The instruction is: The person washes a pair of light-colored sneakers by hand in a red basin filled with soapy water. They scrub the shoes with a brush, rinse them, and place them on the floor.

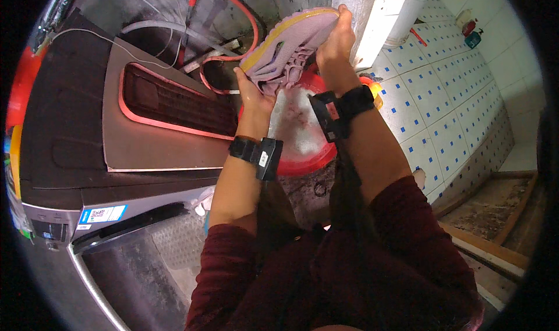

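A pink lace-up sneaker (286,47) with a yellow band along its sole is held up on its side between my two hands. My left hand (255,88) grips its lower left end, thumb on the sole's edge. At the upper right end my right hand (338,36) holds the shoe, fingers partly hidden behind it. Beneath the sneaker stands a red basin (305,167) with whitish, foamy water (297,121). Both wrists wear black straps with small black boxes.
A dark appliance (166,152) with a red-edged window stands at the left. Behind are an orange hose (246,8) and a grey pipe (153,24). A white door frame (380,21) borders the tiled floor (419,95) at right. A wooden frame (484,243) lies at lower right.
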The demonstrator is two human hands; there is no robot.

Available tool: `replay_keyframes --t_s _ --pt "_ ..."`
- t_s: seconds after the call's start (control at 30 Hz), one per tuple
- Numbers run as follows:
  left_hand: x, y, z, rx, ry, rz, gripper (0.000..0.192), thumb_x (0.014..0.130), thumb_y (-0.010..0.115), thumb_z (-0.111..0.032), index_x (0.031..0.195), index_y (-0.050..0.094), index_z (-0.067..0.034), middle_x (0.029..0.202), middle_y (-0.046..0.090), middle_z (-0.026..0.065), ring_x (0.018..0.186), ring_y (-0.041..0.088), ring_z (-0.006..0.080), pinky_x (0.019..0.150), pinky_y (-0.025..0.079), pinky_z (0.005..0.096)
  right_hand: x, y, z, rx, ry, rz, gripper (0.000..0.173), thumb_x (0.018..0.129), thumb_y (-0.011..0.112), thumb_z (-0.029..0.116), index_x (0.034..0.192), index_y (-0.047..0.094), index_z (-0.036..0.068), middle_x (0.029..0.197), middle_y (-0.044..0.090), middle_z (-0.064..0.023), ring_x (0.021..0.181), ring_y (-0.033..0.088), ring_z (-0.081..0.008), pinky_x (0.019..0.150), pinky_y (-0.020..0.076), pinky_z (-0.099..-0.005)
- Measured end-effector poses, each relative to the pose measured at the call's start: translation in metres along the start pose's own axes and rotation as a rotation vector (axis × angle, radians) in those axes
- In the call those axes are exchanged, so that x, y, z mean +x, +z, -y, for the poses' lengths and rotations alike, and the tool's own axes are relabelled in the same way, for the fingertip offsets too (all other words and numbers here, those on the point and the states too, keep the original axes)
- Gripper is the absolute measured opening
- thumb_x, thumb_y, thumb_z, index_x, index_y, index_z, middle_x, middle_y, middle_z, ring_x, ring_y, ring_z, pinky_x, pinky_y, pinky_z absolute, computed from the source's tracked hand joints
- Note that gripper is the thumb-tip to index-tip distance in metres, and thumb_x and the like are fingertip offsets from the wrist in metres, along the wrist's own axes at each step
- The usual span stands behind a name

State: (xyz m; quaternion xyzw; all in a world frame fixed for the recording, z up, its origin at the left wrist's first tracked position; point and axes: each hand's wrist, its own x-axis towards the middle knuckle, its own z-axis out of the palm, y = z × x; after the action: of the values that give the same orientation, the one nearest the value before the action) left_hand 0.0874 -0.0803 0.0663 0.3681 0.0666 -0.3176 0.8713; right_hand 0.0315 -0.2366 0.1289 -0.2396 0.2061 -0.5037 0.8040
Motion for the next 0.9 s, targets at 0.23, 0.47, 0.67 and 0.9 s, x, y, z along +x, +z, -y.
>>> replay_keyframes --t_s 0.23,0.47,0.67,0.9 --pt "0.015 -0.005 -0.037 -0.311 0.223 -0.007 0.048 0.086 0.035 -0.047 0.098 0.055 -0.005 0.098 0.055 0.0179 0.092 0.052 0.0372 0.083 0.042 0.0520 -0.025 -0.003 -0.025 -0.286 0.240 0.063 0.038 0.085 0.045 0.042 0.086 0.055 0.005 0.083 0.057 -0.0086 0.077 0.053 -0.0252 0.075 0.0424 -0.0357" --pt "-0.003 0.004 -0.034 -0.118 0.182 0.343 0.034 0.082 0.040 -0.037 0.084 0.053 -0.006 0.074 0.049 0.0148 0.071 0.047 0.0295 0.065 0.041 0.0399 -0.021 -0.050 -0.051 -0.414 0.302 0.351 0.056 0.087 0.039 0.063 0.077 0.053 0.010 0.064 0.048 -0.0021 0.056 0.046 -0.0132 0.051 0.0386 -0.0273" --pt "-0.010 0.010 -0.028 0.129 0.134 0.578 0.035 0.086 0.039 -0.035 0.087 0.054 -0.003 0.075 0.051 0.0160 0.069 0.046 0.0281 0.064 0.040 0.0348 -0.008 -0.067 -0.075 -1.136 0.167 0.638 0.040 0.089 0.041 0.042 0.089 0.057 0.005 0.073 0.057 -0.0121 0.070 0.055 -0.0245 0.063 0.0442 -0.0349" --pt "0.000 0.004 -0.027 0.230 0.211 0.803 0.039 0.090 0.026 -0.026 0.095 0.051 0.003 0.082 0.054 0.0184 0.080 0.051 0.0299 0.078 0.041 0.0356 -0.026 -0.068 -0.082 -0.454 0.612 0.559 0.048 0.096 0.028 0.039 0.070 0.054 0.008 0.056 0.051 -0.0080 0.040 0.046 -0.0232 0.038 0.0380 -0.0378"
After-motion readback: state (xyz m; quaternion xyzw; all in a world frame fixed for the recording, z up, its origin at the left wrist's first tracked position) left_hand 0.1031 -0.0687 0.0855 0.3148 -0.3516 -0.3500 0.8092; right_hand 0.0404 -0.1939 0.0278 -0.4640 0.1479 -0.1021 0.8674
